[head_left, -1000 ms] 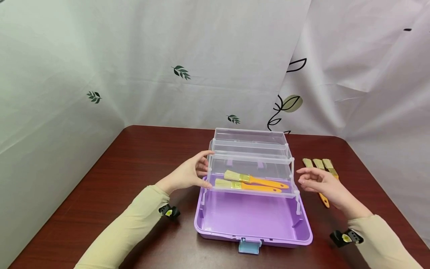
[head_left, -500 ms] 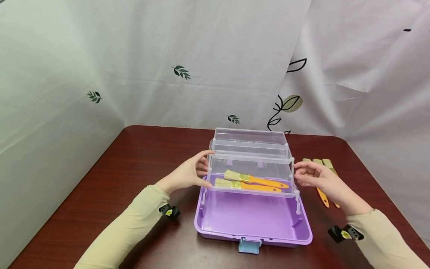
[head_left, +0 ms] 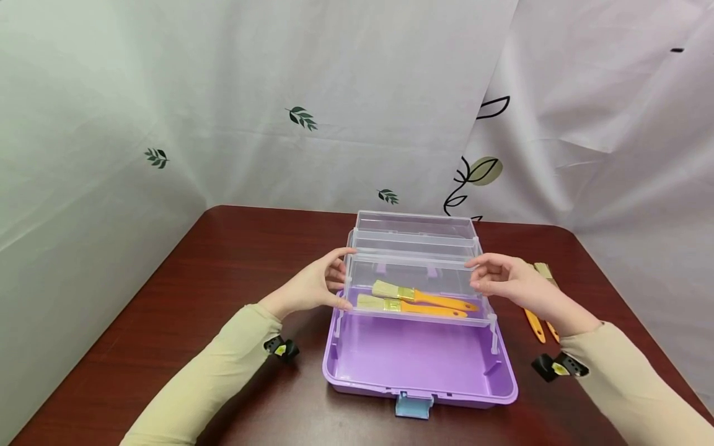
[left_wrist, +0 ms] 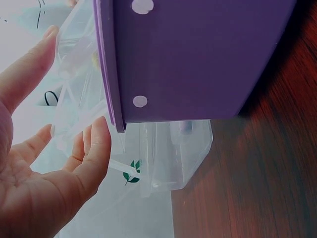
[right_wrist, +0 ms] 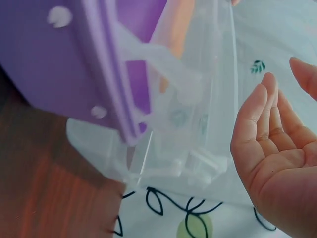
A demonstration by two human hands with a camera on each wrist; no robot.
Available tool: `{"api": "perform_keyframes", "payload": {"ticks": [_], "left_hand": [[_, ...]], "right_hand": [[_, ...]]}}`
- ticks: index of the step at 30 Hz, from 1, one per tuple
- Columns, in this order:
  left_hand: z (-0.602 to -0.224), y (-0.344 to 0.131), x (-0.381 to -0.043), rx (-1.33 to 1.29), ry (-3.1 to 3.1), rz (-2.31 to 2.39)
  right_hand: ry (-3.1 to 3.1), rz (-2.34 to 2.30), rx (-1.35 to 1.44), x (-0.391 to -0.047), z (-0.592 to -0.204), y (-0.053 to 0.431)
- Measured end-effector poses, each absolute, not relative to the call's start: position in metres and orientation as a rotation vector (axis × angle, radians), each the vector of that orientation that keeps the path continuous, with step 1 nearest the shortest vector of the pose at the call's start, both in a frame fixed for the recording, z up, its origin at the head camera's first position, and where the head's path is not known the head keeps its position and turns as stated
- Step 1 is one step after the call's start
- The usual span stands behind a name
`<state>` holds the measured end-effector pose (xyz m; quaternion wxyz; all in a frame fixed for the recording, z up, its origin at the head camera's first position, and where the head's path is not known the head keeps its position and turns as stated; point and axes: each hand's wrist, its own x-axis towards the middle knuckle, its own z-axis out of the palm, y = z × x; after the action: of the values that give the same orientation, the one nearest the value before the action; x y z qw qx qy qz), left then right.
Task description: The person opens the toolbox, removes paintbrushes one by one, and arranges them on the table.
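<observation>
Straight to the surface (head_left: 268,248): dark red-brown, wood-grained, rounded at the far corners. Pale leaf-printed fabric (head_left: 251,62) hung all the way round from 9 through 12 to 3 o'clock. And there, at 5 o'clock from the middle of the head view, the purple box (head_left: 413,365), with a blue latch (head_left: 414,406) at its 6 and clear trays (head_left: 415,272) stepped up towards 12. Two brushes (head_left: 440,311) in the nearest tray, handles to 3! More brushes (head_left: 534,326) on the surface at the box's 3 o'clock, partly hidden behind the right hand (head_left: 515,282). Now the poses: left hand (head_left: 309,282) at the box's 9 to 10 o'clock, thumb and forefinger spread at the tray's end, grip apart. Right hand at 2 to 3, just beside the trays, fingers gently bent, grip apart too.
</observation>
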<state>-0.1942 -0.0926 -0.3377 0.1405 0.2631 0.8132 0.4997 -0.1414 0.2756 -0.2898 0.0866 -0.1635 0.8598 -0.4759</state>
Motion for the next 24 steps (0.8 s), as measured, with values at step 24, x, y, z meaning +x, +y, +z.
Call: {"api": "perform_keyframes", "payload": {"ticks": [24], "left_hand": [[-0.338,-0.092,-0.195,0.750,2.338,1.448]], "right_hand": [[2.532,-0.961,-0.701,-0.171,-0.300,0.225]]}}
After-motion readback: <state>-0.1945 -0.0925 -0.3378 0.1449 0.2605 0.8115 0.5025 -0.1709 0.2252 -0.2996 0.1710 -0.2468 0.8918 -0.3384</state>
